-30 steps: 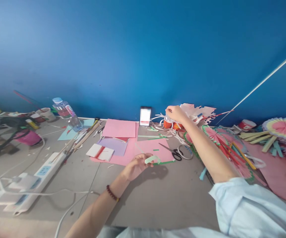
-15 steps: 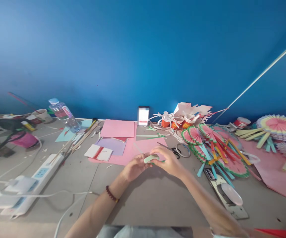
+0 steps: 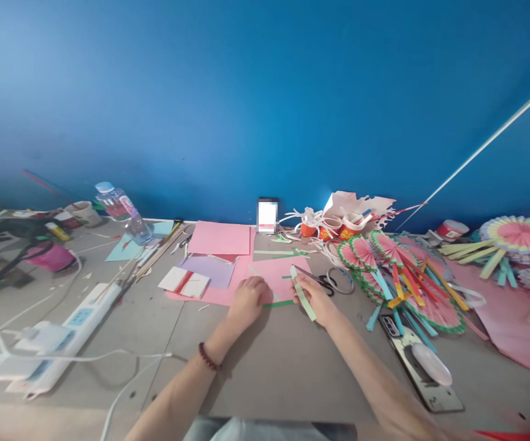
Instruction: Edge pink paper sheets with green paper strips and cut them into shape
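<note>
The green strip (image 3: 302, 296) has passed into the right hand (image 3: 317, 302), grasped just in front of the scissors (image 3: 328, 284); left of them, the left hand (image 3: 248, 301) curls, grip unclear.

My way through is down the middle; both flanks are cluttered.
I have bare grey tabletop (image 3: 287, 370) between the left forearm (image 3: 179, 389) and right forearm (image 3: 370, 373); the left hand (image 3: 248, 299), the right hand (image 3: 314, 299) and its pale green paper strip (image 3: 304, 298) bound the far end, scissors (image 3: 322, 279) just beyond; left, a power strip (image 3: 81, 316) and white cable (image 3: 76, 358) obstruct; right, a phone (image 3: 404, 347) and paper fans (image 3: 446, 315).
</note>
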Motion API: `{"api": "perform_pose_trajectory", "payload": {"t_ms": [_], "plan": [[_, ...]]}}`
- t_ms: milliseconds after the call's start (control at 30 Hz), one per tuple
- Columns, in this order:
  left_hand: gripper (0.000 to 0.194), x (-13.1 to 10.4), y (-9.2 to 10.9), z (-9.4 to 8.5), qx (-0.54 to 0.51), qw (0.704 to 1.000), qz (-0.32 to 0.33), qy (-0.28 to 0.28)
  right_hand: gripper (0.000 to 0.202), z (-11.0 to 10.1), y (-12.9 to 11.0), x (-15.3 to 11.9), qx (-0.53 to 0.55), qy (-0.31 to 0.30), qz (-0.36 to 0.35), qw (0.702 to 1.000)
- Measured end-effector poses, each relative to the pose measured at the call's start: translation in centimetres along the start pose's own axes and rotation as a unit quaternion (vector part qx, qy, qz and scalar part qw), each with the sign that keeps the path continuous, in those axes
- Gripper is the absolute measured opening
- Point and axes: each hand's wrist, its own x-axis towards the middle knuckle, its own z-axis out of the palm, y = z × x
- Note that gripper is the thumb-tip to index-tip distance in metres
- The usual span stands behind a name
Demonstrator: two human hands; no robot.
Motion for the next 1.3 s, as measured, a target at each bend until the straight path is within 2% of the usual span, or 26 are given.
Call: {"api": "perform_pose_trajectory", "payload": {"t_ms": [133,267,400,500,600,700,767,833,933,1000,1100,1167,1300], "plan": [[0.050,-0.2,-0.4,0.4,0.146,0.986,0.047,-0.061,0.019,-0.5,1.2,0.6,0.053,0.025,0.074,0.996],[0.052,-0.3,-0.8,1.0,0.218,0.973,0.061,-0.039,0.021,-0.4,1.5,0.6,0.061,0.037,0.087,0.994],[0.058,-0.1,-1.2,1.0,0.200,0.979,0.033,-0.029,0.029,-0.2,1.6,0.7,0.031,0.026,0.101,0.994],[0.057,0.6,-0.6,-0.3,0.145,0.989,-0.007,-0.020,0.037,0.1,1.2,0.6,-0.008,0.017,0.120,0.993],[0.055,0.7,1.1,-2.9,0.143,0.989,-0.044,0.012,0.037,0.5,0.3,0.1,-0.080,0.004,0.112,0.990],[0.044,-0.7,3.5,-5.1,0.228,0.969,-0.082,-0.040,0.034,0.9,-0.6,0.0,-0.163,-0.024,0.082,0.983],[0.037,-2.5,4.7,-5.3,0.270,0.957,-0.077,-0.071,0.031,1.4,-1.0,0.1,-0.225,-0.051,0.079,0.970],[0.035,-4.6,5.2,-4.3,0.292,0.951,-0.068,-0.072,0.028,2.0,-1.1,0.3,-0.286,-0.085,0.080,0.951],[0.044,-7.2,4.8,-1.8,0.301,0.953,-0.015,-0.034,0.022,3.4,-0.9,0.8,-0.332,-0.125,0.081,0.932],[0.048,-8.1,4.2,-0.2,0.306,0.952,0.023,-0.021,0.019,4.4,-0.5,1.2,-0.312,-0.140,0.100,0.935],[0.046,-8.6,3.5,1.2,0.323,0.946,0.038,0.003,0.015,5.5,0.2,1.9,-0.238,-0.157,0.153,0.946],[0.044,-8.7,3.1,1.7,0.334,0.941,0.041,0.019,0.014,5.7,0.4,2.6,-0.200,-0.147,0.187,0.951],[0.042,-9.3,2.6,2.4,0.346,0.935,0.066,0.045,0.012,4.8,-0.2,3.8,-0.192,-0.083,0.225,0.952]]}}
